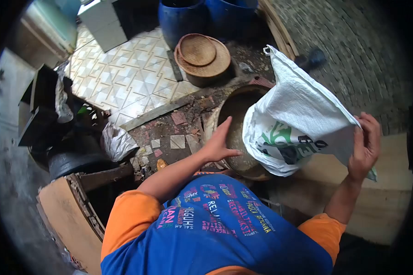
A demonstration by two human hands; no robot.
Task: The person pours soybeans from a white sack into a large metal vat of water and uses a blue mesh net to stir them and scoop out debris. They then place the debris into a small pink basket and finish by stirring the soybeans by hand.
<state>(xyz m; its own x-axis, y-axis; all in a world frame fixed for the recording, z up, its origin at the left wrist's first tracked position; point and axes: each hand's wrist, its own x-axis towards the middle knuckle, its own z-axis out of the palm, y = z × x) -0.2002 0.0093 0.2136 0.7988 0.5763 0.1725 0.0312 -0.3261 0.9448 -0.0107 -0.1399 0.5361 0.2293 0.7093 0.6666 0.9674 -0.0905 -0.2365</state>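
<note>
A white woven sack (303,107) with green and black print slants across the right side of the head view. Its lower part bulges over a large round tub (236,103) with a worn rim. The fingers of my right hand (366,144) are closed on the sack's edge at the far right. Over the tub's near left side, my left hand (220,143) is open, thumb and fingers spread, with nothing in it. Pale material shows inside the tub, but I cannot make out what it is. The sack covers the tub's right part.
Round woven trays (197,49) lie on a container beyond the tub, before blue barrels (181,20). Broken tiles (177,141) and rubble litter the ground. A crumpled plastic bag (117,141) and a black basin (78,158) are at left. Wooden boards (376,183) stand at right.
</note>
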